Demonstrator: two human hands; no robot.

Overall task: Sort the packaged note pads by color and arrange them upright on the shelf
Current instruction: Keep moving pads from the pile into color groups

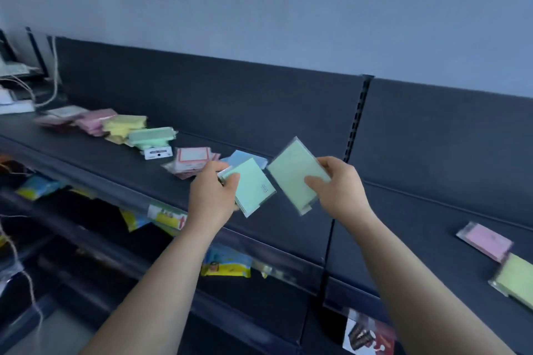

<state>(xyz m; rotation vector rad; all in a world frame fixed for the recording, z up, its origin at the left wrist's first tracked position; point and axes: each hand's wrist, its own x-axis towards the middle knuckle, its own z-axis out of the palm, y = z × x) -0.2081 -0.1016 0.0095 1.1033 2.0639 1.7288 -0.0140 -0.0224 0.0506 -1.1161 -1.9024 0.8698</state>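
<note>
The left grip [215,190] is clamped on a flat mint-green note pad [253,187] in glossy clear wrap. The right grip [337,184] pinches a pale green pad [294,173], thumb across its smooth face. Both rectangles tilt above the matte dark shelf [115,158]. Just beyond the left grip lies a blue pad [245,157]. Well right of the right grip, a pink pad [484,241] lies flat.

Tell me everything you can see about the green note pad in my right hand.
The green note pad is a pale, flat rectangle sealed in clear glossy wrap that overhangs its lower edge. The right hand pinches it, thumb on its face, holding it tilted in the air above the dark shelf.
</note>
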